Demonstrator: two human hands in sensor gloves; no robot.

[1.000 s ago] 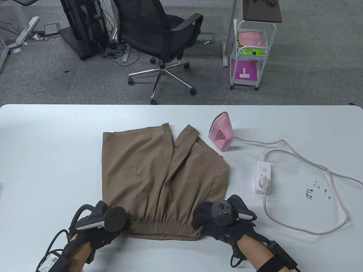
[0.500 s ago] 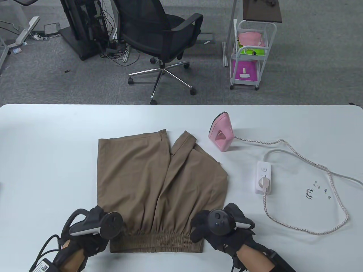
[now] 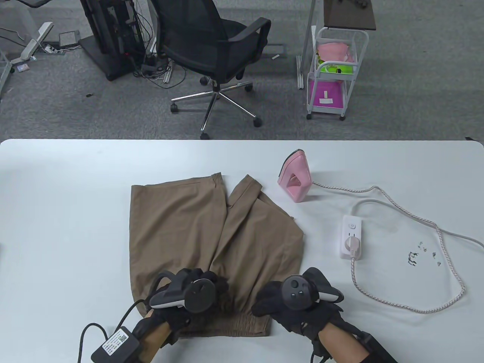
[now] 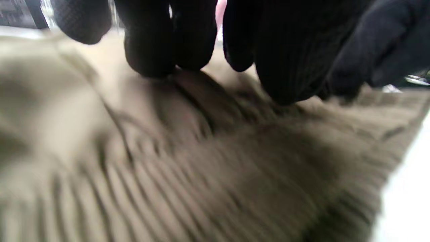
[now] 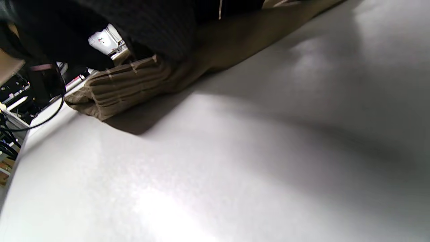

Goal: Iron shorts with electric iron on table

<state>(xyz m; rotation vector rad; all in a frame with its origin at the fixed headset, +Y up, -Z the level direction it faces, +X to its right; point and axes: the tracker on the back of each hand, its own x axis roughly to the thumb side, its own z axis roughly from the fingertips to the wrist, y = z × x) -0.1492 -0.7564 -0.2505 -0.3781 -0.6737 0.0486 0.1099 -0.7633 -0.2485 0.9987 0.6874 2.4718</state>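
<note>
The brown shorts (image 3: 211, 234) lie flat on the white table (image 3: 68, 196), waistband toward me. My left hand (image 3: 213, 289) rests on the fabric just above the middle of the waistband; in the left wrist view its fingertips (image 4: 151, 57) press on the gathered cloth (image 4: 168, 161). My right hand (image 3: 264, 302) holds the right end of the waistband, which shows ribbed in the right wrist view (image 5: 124, 87). The pink iron (image 3: 295, 179) stands upright on its heel beyond the right leg, untouched.
The iron's braided cord (image 3: 416, 223) loops across the right side of the table to a white power strip (image 3: 351, 236). Small dark bits (image 3: 423, 255) lie at the far right. An office chair (image 3: 215, 45) and a white cart (image 3: 332, 72) stand behind the table.
The shorts were first pulled toward me and a little left. Then my left hand let go of the waistband's left end and moved right onto the middle of the shorts. My right hand barely moved.
</note>
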